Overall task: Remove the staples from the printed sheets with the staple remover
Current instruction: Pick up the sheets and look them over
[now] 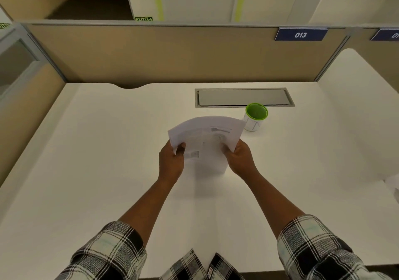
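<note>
- You hold the printed sheets point(205, 136) up above the middle of the white desk point(97, 161), their top edge bowed into an arc and the printed face turned toward you.
- Your left hand point(171, 161) grips the lower left corner, thumb curled over the front of the paper; your right hand point(239, 159) clasps the lower right edge, fingers wrapped behind.
- The print is grey and blurred: blocks of text and small figures show, none of it legible. No staple can be made out, and whether either hand also hides a tool cannot be told.
- Just beyond the sheets' right corner stands a white cup with a green rim point(255, 117), its lower left side covered by the paper.
- Behind the cup a grey cable hatch point(244, 97) sits flush in the desk.
- A blue tag reading "013" point(300, 34) hangs on the tan partition point(151, 55); a second blue tag point(386, 35) is cut off at the right edge.
- A scrap of white paper point(393, 182) is clipped by the right border.
- Checked sleeves point(108, 251) fill the bottom corners.
</note>
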Available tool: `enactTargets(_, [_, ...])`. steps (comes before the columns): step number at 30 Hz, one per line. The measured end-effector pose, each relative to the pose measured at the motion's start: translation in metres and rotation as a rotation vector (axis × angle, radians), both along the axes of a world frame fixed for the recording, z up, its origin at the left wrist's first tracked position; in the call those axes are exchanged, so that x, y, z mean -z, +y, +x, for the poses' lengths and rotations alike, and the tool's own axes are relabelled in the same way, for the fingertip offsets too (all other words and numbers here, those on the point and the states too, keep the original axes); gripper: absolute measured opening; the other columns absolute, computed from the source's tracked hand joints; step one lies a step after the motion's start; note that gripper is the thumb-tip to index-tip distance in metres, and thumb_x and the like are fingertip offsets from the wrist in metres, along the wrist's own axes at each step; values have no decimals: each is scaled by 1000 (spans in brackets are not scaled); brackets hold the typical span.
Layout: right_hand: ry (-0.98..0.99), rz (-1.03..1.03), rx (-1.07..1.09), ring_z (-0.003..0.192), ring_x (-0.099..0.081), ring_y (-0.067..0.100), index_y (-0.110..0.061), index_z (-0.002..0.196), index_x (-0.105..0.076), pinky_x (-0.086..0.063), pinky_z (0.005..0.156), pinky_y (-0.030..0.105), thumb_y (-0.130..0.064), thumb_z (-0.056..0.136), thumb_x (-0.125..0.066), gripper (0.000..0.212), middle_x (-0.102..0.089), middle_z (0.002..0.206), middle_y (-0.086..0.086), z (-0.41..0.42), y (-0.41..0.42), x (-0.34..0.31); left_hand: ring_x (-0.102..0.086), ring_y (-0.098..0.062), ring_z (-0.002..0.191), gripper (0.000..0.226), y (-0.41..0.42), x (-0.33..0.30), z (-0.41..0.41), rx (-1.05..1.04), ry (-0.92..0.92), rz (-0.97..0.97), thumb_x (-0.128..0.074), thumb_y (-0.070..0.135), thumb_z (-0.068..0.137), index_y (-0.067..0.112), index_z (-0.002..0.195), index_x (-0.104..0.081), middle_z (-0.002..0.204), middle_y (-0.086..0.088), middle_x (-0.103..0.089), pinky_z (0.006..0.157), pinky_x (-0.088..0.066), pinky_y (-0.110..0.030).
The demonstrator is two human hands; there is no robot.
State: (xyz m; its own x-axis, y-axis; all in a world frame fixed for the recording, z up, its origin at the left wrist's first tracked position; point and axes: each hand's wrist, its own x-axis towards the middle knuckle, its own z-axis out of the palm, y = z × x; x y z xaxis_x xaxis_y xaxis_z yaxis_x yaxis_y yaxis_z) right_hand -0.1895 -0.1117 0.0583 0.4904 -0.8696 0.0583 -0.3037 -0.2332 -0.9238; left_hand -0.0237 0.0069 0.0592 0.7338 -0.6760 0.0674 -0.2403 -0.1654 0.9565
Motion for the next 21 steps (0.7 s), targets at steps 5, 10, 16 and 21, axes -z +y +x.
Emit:
enactTargets(5, [0, -19, 11, 98, -63, 12, -13, 119, -62, -48, 80, 13, -19, 94, -60, 26, -68, 108, -4, -4, 1, 3, -63, -15, 90, 21, 4, 6, -4, -12, -5, 11, -54, 15, 96, 6, 113, -63, 98, -2, -67, 70, -47, -5])
enactTargets(10, [20, -17, 23, 98, -62, 13, -12, 118, -62, -47, 81, 21, -18, 93, -60, 26, -69, 109, -1, -6, 3, 9, -62, -12, 83, 17, 7, 9, -6, -30, 26, 22, -55, 13, 96, 6, 108, -64, 91, -1, -67, 67, -46, -5])
enactTargets(16, [29, 19, 37, 98, -61, 12, -13, 120, -61, -46, 78, 12, -19, 94, -59, 27, -68, 109, -2, -6, 6, 8, -64, -19, 89, 15, 10, 11, -3, 38, 33, 75, -54, 14, 96, 10, 108, -63, 93, 1, -67, 69, -45, -10])
enactTargets(21, [33, 27, 37, 95, -60, 13, -14, 120, -60, -44, 73, 9, -17, 94, -58, 26, -66, 106, -5, -3, 4, 1, -63, -15, 94, 21, 6, -15, 5, 14, -42, -2, -57, 14, 94, 13, 115, -58, 105, 2, -66, 72, -52, -13])
